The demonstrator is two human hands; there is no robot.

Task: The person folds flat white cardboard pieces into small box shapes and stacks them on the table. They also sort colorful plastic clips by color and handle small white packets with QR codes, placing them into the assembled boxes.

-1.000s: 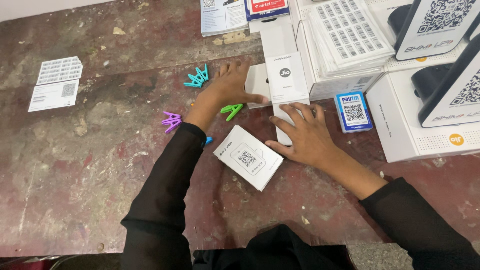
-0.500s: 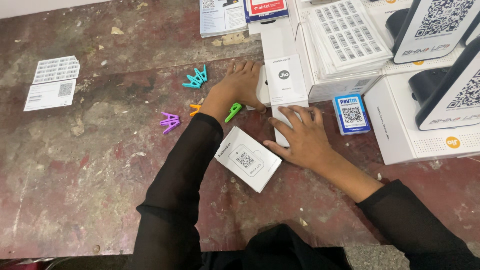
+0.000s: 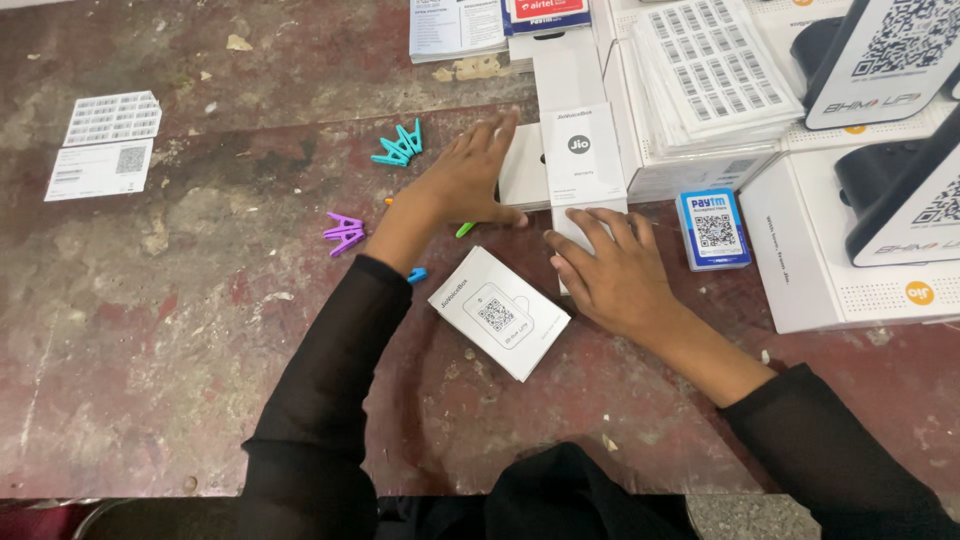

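Note:
My left hand (image 3: 468, 180) lies flat against the left side of an open white box (image 3: 524, 172) at the middle of the table. A white leaflet (image 3: 583, 152) rests on top of that box. My right hand (image 3: 612, 272) presses with spread fingers on the box's near end. A smaller white box with a square code print (image 3: 500, 312) lies tilted just below, between my forearms. A green clip (image 3: 465, 229) peeks out under my left hand. Both sleeves are black.
Teal clips (image 3: 400, 146), purple clips (image 3: 343, 232) and a blue clip (image 3: 416, 274) lie left of my hands. A small blue code stand (image 3: 713, 228) and stacked white cartons (image 3: 830, 270) with label sheets (image 3: 715, 70) fill the right. Paper slips (image 3: 100, 168) lie far left.
My left hand has slid up from over the green clip to the white box's left side. My right hand stays on the box's near end.

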